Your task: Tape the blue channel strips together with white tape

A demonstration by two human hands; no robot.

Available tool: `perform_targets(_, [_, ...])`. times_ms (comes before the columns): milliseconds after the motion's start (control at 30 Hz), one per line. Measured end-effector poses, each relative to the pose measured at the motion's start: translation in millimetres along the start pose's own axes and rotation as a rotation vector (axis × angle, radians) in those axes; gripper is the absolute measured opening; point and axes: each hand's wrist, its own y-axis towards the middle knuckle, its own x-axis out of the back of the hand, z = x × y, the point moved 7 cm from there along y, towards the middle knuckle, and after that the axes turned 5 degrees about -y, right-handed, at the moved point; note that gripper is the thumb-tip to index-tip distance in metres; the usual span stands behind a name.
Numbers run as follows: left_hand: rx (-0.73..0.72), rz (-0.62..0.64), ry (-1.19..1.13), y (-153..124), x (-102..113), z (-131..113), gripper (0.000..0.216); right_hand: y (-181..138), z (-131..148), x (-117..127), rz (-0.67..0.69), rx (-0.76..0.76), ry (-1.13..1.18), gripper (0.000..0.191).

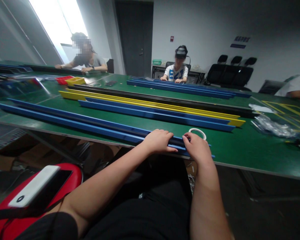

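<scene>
My left hand rests with curled fingers on top of a long blue rail that runs along the near edge of the green table. My right hand sits just to its right, fingers bent and pinched at the rail's end. A white ring lies on the table right behind my right fingertips, touching or nearly touching them. Whether the fingers hold anything small is hidden.
More blue, yellow and black rails lie across the table's middle and far side. Clear plastic bags lie at right. Red and yellow bins stand far left. Two people sit opposite; a sleeve shows far right. A red bag with a phone lies at my left.
</scene>
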Motion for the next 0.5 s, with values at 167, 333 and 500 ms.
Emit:
perform_targets(167, [-0.004,-0.004,0.006,0.1,-0.2,-0.1,0.068,-1.1,1.7,-0.8,0.040,-0.015,-0.065,0.039])
perform_targets(333, [0.003,-0.001,0.002,-0.3,-0.5,0.2,0.068,-0.9,3.5,-1.1,0.068,-0.025,-0.105,0.044])
perform_targets(500, [0.002,0.003,0.009,-0.8,-0.3,-0.4,0.067,0.3,5.0,-1.9,0.072,-0.059,-0.172,0.047])
